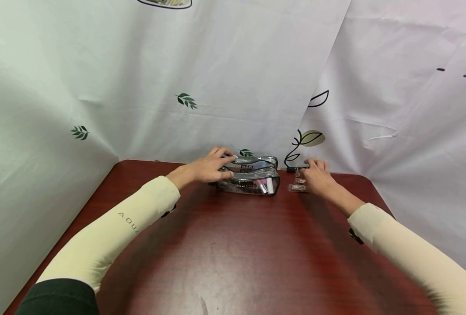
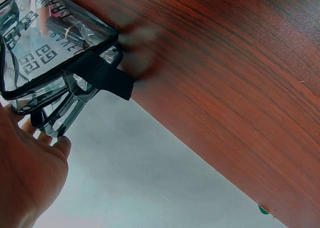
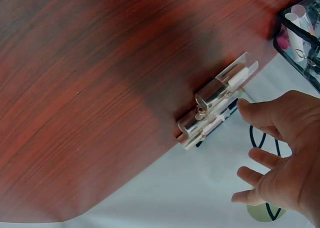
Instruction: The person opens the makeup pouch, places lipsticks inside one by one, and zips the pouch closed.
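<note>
A clear cosmetic bag with black piping (image 1: 248,187) lies near the back of the table, small cosmetics showing through its wall. My left hand (image 1: 209,167) grips its left end, thumb on the front rim and fingers at the rear one. In the left wrist view, the fingers reach behind the bag's zipped edge (image 2: 60,113). Just right of the bag, several small clear plastic containers with pale parts inside (image 3: 220,100) lie in a row. My right hand (image 1: 315,177) hovers over them, fingers spread and nothing held, with its thumb tip close to the row.
The dark red wooden table (image 1: 225,245) ends at a white cloth backdrop (image 1: 233,78) printed with leaves. Beside the clear containers lies a thin black item (image 1: 292,169), close to the table's back edge. A black fabric tab (image 2: 117,83) sticks out from the bag's end.
</note>
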`<state>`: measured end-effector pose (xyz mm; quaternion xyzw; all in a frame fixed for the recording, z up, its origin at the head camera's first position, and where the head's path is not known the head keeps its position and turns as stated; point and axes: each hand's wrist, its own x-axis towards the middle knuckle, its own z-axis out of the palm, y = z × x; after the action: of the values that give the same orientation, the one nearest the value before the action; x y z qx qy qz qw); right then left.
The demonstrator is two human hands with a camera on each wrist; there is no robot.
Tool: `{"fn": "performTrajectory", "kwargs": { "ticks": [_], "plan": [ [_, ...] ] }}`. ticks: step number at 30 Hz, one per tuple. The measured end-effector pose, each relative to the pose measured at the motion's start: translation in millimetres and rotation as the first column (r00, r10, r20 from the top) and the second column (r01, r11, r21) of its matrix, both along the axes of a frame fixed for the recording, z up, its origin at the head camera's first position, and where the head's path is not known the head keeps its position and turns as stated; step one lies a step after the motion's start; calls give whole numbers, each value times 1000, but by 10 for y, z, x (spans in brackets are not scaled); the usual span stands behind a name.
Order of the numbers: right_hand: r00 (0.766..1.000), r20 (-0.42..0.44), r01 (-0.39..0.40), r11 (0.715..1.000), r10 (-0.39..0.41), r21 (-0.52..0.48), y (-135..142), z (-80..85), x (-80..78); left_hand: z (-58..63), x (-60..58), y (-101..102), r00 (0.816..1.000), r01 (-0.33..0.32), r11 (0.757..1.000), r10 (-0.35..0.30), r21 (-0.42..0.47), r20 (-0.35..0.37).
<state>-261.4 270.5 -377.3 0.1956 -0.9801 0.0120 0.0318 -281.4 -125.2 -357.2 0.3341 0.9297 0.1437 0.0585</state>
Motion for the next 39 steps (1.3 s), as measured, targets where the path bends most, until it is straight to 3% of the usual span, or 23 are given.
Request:
{"fn": "performTrajectory", "kwargs": {
  "ticks": [9,23,39],
  "plan": [
    [999,50,7,999,-10,52,52,-15,19,-13,-22,-7,1000,-7,1000,8,-10,11],
    [999,8,-53,999,53,8,142,-113,27,-12,-15,0,1000,9,1000,-9,8,-8],
    [999,45,-11,999,9,36,164,-175,-7,-17,-15,-12,1000,11,1000,-11,3,-4]
  ]
}}
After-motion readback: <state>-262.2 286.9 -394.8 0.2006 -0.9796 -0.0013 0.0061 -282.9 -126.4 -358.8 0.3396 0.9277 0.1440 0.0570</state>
